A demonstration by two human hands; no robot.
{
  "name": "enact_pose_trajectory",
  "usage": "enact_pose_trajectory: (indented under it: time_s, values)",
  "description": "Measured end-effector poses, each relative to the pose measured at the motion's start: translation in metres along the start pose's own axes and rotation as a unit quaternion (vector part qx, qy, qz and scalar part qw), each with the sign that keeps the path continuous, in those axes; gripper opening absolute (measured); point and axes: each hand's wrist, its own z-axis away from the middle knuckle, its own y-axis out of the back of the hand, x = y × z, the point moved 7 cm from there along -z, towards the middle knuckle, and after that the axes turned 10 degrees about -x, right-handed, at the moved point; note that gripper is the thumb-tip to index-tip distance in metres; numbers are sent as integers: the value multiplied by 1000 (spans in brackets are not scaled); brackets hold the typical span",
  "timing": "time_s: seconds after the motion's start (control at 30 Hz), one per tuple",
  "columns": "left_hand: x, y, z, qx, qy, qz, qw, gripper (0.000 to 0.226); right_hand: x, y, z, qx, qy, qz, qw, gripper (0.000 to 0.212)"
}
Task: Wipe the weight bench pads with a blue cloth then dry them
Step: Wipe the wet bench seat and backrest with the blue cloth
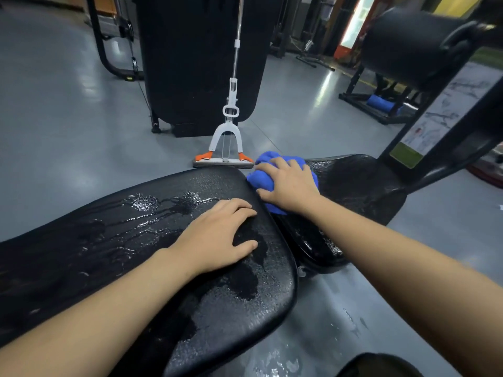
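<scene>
This is a gym. Black padded bench pads fill the lower frame, a roller pad on a black frame sits at upper right, and an exercise chart hangs at right. Machine frames stand on the glossy grey floor at upper left. A mop leans at centre.

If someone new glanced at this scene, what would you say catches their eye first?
Probably the bright blue cloth, bunched under the right hand at the gap between the two pads. Next, the long black textured bench pad, streaked with water, where the left hand rests flat. Behind, a white-and-orange sponge mop stands upright.
</scene>
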Motion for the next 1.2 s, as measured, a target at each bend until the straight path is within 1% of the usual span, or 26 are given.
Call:
enact_pose_trajectory:
  time_s: [0.1,0.2,0.27,0.33,0.43,0.67,0.77,0.93,1.0,1.07,1.1,1.2]
  values:
    - [2,1,2,0,0,3,1000,63,6,-5,57,41,2,9,999,59]
    - [3,1,4,-8,12,11,1000,72,14,-11,106,88,8,12,996,60]
    - [4,0,4,-10,18,14,1000,78,17,-13,118,94,10,15,995,59]
    - [4,0,4,-7,19,16,1000,78,18,-12,116,90,-1,17,996,58]
    - [5,1,3,1,20,18,1000,72,15,-13,98,83,-13,20,996,57]
    - [2,0,1,-4,14,17,1000,71,5,-7,43,58,-27,22,998,54]
    - [1,0,1,-7,15,14,1000,65,6,-8,54,86,-22,19,996,54]
    - [2,-1,2,-13,18,20,1000,62,10,-11,104,132,-12,28,991,57]
    - [1,-1,3,-19,24,21,999,68,14,-13,129,152,1,31,988,57]
    - [2,-2,4,-24,26,21,999,74,21,-19,153,179,32,33,983,57]
    - [2,-3,4,-24,25,20,999,75,25,-23,161,188,54,35,980,59]
    - [2,-3,4,-18,21,20,999,65,40,-28,172,185,122,41,974,64]
